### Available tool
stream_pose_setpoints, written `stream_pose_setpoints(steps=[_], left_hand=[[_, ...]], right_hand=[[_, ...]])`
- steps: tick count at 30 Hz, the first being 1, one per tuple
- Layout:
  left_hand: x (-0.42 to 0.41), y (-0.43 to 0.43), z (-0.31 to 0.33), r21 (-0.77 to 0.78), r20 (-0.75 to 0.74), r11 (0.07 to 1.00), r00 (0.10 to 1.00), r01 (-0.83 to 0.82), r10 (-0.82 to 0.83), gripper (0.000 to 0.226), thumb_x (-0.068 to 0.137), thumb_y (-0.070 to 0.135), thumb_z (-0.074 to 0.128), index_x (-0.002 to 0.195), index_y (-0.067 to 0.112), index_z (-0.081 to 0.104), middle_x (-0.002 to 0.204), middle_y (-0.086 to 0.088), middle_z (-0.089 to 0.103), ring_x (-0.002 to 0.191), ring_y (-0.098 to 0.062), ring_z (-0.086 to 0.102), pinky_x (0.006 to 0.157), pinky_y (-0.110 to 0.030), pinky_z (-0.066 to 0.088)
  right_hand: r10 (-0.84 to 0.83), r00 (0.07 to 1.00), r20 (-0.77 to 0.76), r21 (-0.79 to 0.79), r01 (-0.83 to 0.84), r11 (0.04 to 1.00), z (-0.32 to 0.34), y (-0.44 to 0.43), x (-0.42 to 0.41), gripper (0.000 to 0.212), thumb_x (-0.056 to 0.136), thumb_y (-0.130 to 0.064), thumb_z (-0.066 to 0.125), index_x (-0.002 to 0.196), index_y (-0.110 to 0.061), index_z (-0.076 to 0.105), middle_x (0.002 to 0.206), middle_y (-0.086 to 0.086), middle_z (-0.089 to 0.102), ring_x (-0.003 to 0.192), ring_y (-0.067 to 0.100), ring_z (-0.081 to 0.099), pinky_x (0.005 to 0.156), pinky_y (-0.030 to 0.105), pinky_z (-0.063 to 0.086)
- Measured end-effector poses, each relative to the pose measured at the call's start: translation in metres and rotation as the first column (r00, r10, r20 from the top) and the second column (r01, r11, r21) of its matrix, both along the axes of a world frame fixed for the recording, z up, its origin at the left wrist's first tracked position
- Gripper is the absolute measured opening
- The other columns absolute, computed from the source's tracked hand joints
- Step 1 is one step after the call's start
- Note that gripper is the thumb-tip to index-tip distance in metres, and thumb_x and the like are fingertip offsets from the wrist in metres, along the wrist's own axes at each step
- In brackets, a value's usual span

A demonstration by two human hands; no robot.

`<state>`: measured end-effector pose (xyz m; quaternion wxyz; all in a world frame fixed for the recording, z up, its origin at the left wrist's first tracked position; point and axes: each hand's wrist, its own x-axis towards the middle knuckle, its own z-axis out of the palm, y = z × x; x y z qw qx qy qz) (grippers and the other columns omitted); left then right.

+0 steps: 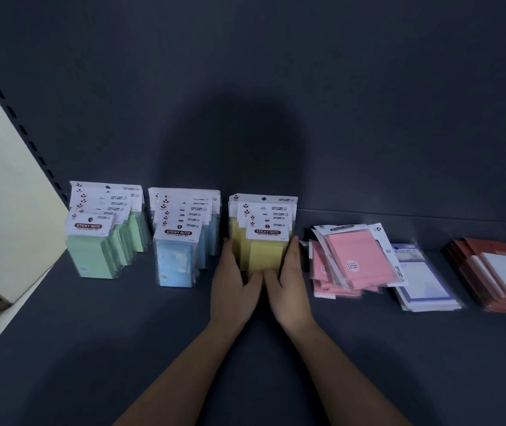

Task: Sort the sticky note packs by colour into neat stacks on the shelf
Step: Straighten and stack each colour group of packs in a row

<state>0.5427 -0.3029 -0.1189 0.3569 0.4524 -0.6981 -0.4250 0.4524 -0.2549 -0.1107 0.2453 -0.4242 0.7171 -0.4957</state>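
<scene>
Dark shelf (91, 348): green row (91, 256), blue row (174, 259), yellow row (261, 256) standing along back edge, left to right; pink pile (353, 256) lying loose further right. Yellow row mid-shelf, long axis front-to-back, squeezed between left hand (234, 281) and right hand (291, 281), fingers straight, palms flat on its sides, gripping nothing. Pink pile nearest right hand, probably next, unobstructed.

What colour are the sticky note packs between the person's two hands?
The sticky note packs are yellow, seen best in the head view.
</scene>
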Motion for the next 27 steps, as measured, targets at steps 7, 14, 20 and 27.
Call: stream_pose_setpoints(steps=[7, 14, 20, 27], left_hand=[[-0.002, -0.002, -0.003, -0.053, -0.025, 0.998, 0.999, 0.019, -0.021, 0.069, 0.083, 0.014, 0.058, 0.143, 0.023, 0.026, 0.109, 0.048, 0.029, 0.099, 0.037, 0.028, 0.079, 0.013, 0.019], [0.001, 0.003, 0.000, -0.003, 0.001, 1.000, 1.000, 0.030, -0.030, 0.073, 0.087, 0.022, 0.060, 0.147, 0.019, 0.019, 0.151, 0.008, 0.025, 0.136, -0.005, 0.027, 0.112, -0.027, 0.026], [0.008, 0.032, 0.008, -0.171, -0.130, 0.982, 0.989, -0.086, 0.064, 0.045, 0.082, 0.004, 0.062, 0.123, 0.008, 0.043, 0.122, -0.001, 0.044, 0.115, -0.016, 0.043, 0.099, -0.021, 0.034], [-0.027, 0.069, 0.058, -0.432, -0.120, 0.894, 0.975, 0.118, -0.186, 0.020, 0.073, 0.005, 0.055, 0.090, 0.012, 0.064, 0.079, 0.010, 0.052, 0.080, -0.016, 0.051, 0.075, -0.034, 0.041]], right_hand=[[0.000, 1.000, -0.008, 0.002, 0.000, 1.000, 0.003, 0.001, -0.001, 0.075, 0.091, -0.004, 0.043, 0.148, -0.011, -0.006, 0.158, 0.000, -0.002, 0.144, 0.007, -0.004, 0.120, 0.029, 0.001], [-0.026, 1.000, 0.013, 0.007, 0.026, 1.000, 0.007, 0.011, 0.006, 0.074, 0.095, -0.009, 0.046, 0.148, -0.009, -0.005, 0.158, 0.001, -0.001, 0.145, 0.010, -0.001, 0.120, 0.031, 0.004], [0.029, 0.998, 0.058, 0.074, -0.033, 0.997, 0.019, 0.059, 0.021, 0.067, 0.089, -0.006, 0.054, 0.146, -0.017, 0.020, 0.134, -0.030, 0.027, 0.119, -0.022, 0.024, 0.094, -0.008, 0.015], [-0.164, 0.986, 0.033, -0.062, 0.165, 0.984, 0.081, 0.107, -0.027, 0.032, 0.085, 0.003, 0.053, 0.081, -0.026, 0.067, 0.075, -0.003, 0.070, 0.074, 0.010, 0.064, 0.080, 0.026, 0.050]])
